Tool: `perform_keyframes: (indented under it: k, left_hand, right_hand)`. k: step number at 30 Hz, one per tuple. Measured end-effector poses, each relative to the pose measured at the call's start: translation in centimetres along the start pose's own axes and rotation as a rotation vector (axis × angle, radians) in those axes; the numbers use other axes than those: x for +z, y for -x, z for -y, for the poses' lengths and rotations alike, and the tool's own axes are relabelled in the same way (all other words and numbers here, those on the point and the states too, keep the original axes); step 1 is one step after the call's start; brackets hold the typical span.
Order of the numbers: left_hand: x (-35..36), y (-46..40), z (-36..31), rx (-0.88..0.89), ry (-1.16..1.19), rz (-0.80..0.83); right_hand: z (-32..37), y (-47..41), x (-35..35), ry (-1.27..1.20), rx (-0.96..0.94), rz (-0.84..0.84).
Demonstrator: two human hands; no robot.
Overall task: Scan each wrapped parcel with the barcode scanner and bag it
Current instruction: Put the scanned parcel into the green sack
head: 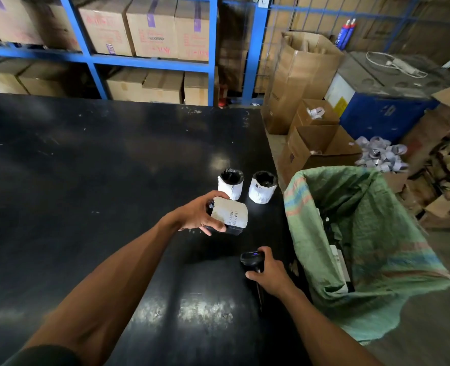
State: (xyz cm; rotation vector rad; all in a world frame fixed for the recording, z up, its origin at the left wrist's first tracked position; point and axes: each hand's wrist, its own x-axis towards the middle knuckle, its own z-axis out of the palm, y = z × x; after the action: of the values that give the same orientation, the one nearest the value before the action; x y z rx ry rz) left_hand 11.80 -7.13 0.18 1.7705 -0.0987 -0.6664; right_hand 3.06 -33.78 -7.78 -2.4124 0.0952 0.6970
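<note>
My left hand (198, 213) grips a black-wrapped parcel (230, 215) above the black table, its white barcode label turned up and to the right. My right hand (267, 273) holds the black barcode scanner (251, 260) near the table's right edge, its head aimed toward the held parcel, a small blue light on top. Two more wrapped parcels stand upright on the table just beyond: one (230, 184) on the left, the other (262, 187) on the right. A green woven sack (371, 233) hangs open beside the table's right edge, with parcels partly visible inside.
The black table (86, 180) spreads wide to the left. Open cardboard boxes (316, 151) and a heap of label backing stand on the floor at the right. Blue shelving (150, 62) with cartons runs along the back.
</note>
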Motion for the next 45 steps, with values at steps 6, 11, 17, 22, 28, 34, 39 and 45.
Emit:
perform_keyframes:
  k: [6, 11, 17, 22, 28, 34, 39, 45]
  left_hand:
    - [1.7, -1.7, -1.5, 0.016, 0.021, -0.078]
    - [4.5, -4.3, -3.7, 0.065, 0.123, -0.209]
    - [11.4, -9.5, -7.5, 0.206, 0.014, -0.471]
    - [18.1, -15.5, -9.4, 0.291, -0.169, -0.325]
    - [23.9, -20.5, -10.8, 0.134, -0.655, -0.284]
    - [26.3, -25.5, -11.2, -0.225, -0.661, -0.537]
    - [26.5, -27.5, -10.7, -0.268, -0.827, -0.660]
    - [24.8, -29.8, -6.9, -0.310, -0.992, -0.565]
  right_hand:
    - [0.1, -0.3, -2.7, 0.107, -0.010, 0.088]
    - [3.2, -2.0, -7.8, -0.335, -0.048, -0.039]
    - [4.2, -4.8, -16.1, -0.977, -0.016, -0.077]
    - [-0.7, -6.8, -21.9, -1.056, -0.047, -0.296]
    - [-10.6, -10.2, -27.6, -0.810, 0.007, -0.420]
    - [-18.2, -11.5, -28.2, -0.443, 0.094, -0.399]
    - [-22.0, -14.0, -26.0, -0.263, 0.159, -0.275]
    - [-23.6, -18.5, -24.4, -0.225, 0.170, -0.210]
